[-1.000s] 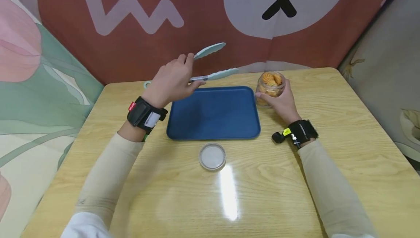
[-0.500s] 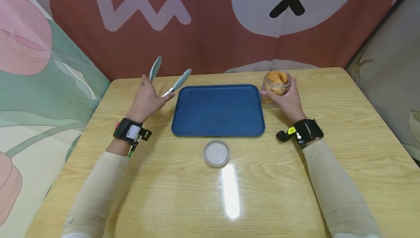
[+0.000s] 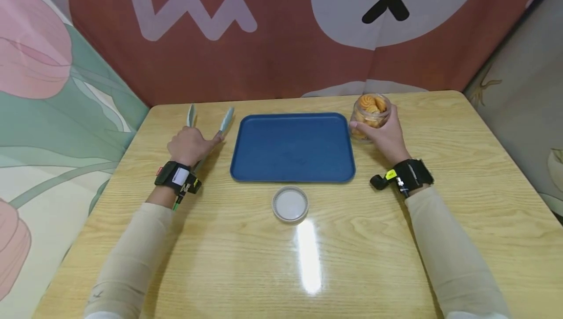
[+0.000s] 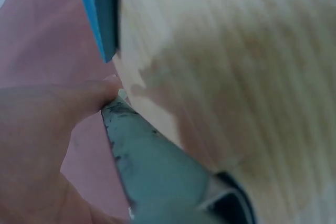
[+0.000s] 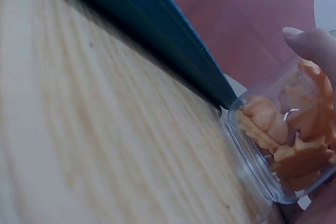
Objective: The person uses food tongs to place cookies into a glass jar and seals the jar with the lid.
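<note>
On the left of the table, my left hand holds a pair of pale blue-green tongs, thumb along one arm. Their two tips spread apart, pointing toward the back. Close up in the left wrist view, one arm of the tongs lies under the thumb; the fingers are mostly hidden. At the tray's right end, my right hand grips a clear, lidless jar standing upright. Swirled golden cookies fill it. The right wrist view shows the cookies through the jar wall.
A blue rectangular tray lies between the hands, its right edge close to the jar. In front of it is a round jar lid. A reddish-brown printed cloth hangs behind the wooden table.
My left hand has moved left and down with the tongs, from over the tray's left corner to the table beside it. The right hand stays on the jar.
</note>
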Motion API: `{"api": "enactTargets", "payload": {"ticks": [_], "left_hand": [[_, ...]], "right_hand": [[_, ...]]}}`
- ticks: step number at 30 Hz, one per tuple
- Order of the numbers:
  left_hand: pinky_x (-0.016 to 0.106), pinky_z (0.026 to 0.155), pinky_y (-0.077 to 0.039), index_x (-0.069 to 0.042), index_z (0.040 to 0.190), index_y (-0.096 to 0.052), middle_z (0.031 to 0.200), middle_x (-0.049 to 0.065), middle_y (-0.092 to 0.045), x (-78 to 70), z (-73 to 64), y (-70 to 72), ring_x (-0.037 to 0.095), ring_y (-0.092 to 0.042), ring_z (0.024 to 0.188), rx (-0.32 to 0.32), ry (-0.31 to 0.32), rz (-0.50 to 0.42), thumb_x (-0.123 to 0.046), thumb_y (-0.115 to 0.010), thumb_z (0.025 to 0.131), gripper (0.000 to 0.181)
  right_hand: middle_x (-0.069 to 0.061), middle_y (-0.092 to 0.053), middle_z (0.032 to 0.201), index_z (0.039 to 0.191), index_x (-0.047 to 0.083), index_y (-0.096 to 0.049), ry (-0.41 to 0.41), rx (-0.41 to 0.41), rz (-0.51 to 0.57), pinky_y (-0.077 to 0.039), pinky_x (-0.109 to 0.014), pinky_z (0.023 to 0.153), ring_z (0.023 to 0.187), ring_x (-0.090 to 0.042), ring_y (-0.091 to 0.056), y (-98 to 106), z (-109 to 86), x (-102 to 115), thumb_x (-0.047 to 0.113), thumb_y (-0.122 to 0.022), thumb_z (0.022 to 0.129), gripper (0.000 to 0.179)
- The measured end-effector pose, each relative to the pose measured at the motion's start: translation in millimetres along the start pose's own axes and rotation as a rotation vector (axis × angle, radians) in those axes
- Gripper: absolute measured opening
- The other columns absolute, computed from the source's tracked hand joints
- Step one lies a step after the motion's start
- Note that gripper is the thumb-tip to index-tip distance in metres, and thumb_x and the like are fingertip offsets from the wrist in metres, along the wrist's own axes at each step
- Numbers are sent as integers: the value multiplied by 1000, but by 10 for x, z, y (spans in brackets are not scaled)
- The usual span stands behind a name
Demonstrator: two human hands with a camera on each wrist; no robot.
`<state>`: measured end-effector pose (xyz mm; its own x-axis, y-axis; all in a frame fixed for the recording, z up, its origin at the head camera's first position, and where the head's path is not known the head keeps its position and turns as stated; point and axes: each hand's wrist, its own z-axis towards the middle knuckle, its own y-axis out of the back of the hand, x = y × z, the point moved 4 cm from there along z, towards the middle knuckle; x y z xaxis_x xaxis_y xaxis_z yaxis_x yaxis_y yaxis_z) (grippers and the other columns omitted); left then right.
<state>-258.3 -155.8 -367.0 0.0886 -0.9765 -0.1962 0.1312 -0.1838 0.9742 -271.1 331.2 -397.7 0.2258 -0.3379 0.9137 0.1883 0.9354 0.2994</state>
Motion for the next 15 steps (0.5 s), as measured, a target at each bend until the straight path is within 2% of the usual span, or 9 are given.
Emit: {"api": "enactTargets", "payload": {"ticks": [6, 10, 13, 15], "left_hand": [[45, 41, -40, -5, 52, -55, 65, 18, -52, -21, -54, -72, 33, -53, 54, 52, 14, 51, -83, -35, 76, 84], [47, 44, -42, -1, 54, -57, 66, 19, -50, -38, -66, -100, 35, -54, 55, 54, 28, 88, -78, -37, 80, 84], [45, 41, -41, -2, 51, -56, 63, 18, -51, -36, -61, -112, 33, -53, 53, 50, 26, 102, -76, -40, 81, 81], [43, 39, -40, -5, 50, -56, 62, 16, -52, -23, -63, -120, 31, -53, 52, 58, 27, 108, -79, -37, 79, 82]], "right_hand": [[-7, -37, 135, 142, 27, -22, 12, -6, -1, -32, -42, 101, 119, -15, -39, 1, 39, -63, 34, -81, 73, 91], [-7, -37, 136, 142, 28, -21, 6, -3, -8, -31, -43, 101, 120, -15, -38, 6, 29, -60, 35, -80, 73, 92], [-7, -36, 137, 143, 28, -21, -1, -2, -4, -30, -43, 102, 121, -16, -38, 8, 29, -69, 35, -81, 72, 93], [-7, -37, 137, 143, 27, -20, -4, -1, -1, -30, -43, 102, 120, -16, -38, 5, 28, -70, 35, -81, 72, 94]]}}
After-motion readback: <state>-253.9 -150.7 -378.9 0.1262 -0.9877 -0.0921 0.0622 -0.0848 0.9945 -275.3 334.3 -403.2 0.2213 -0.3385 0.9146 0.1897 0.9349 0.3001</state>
